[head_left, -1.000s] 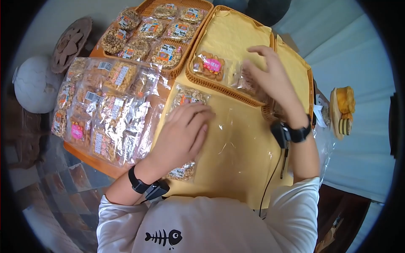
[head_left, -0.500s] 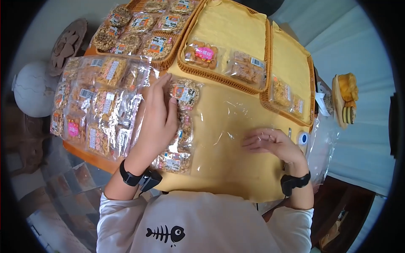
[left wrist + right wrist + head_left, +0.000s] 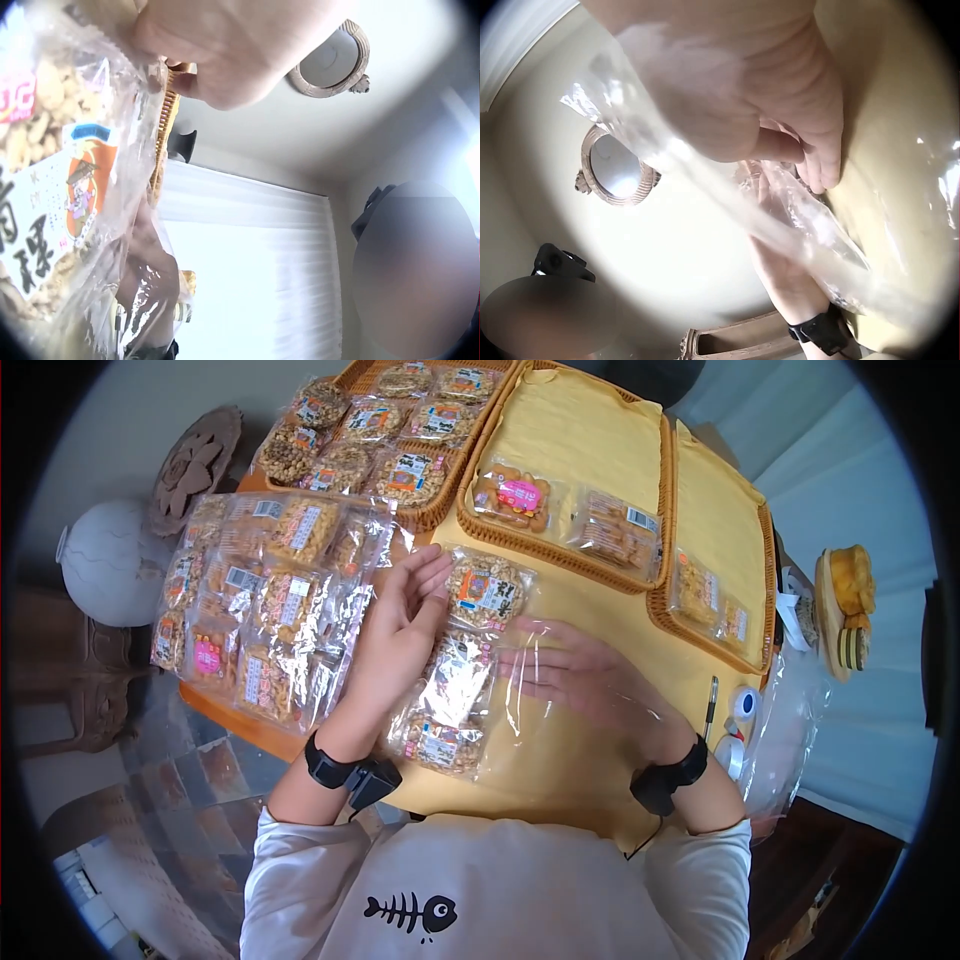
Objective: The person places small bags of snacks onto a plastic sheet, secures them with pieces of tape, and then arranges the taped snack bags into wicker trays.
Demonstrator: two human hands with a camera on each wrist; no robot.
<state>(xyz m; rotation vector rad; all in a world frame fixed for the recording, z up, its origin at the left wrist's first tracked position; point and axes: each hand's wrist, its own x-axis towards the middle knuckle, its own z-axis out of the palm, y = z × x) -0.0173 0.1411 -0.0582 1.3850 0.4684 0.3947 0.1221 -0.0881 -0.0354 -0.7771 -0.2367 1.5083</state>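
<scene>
Having moved left, the bare right hand [image 3: 595, 678] lies straight-fingered under clear plastic film [image 3: 514, 705], right of a near-to-far column of round tan packeted nut cakes [image 3: 453, 685]; the bare left hand [image 3: 397, 635], fingers loosely extended, is closer, just left.

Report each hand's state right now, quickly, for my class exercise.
Left hand: open, beside the wrapped snack packs.
Right hand: open, outstretched under clear plastic.
</scene>
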